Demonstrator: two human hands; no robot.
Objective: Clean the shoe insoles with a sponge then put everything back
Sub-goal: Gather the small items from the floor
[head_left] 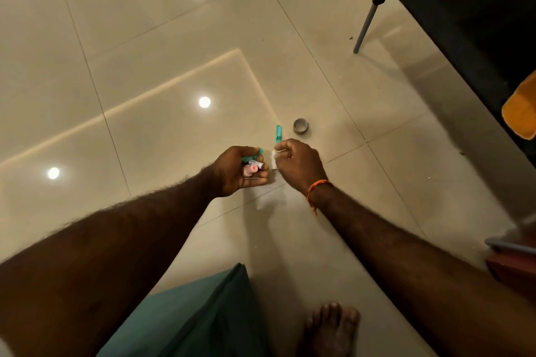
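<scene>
My left hand is curled round a bunch of small items, among them a pink piece and a teal one. Just to its right, my right hand pinches a small white piece low over the glossy tiled floor. A teal stick-shaped tool lies on the floor just beyond my right hand. No insole, shoe or sponge is in view.
A grey tape roll lies on the floor past my hands. A black fabric rack with grey metal legs stands at the upper right, an orange cloth at its edge. My bare foot and green-clad knee are below.
</scene>
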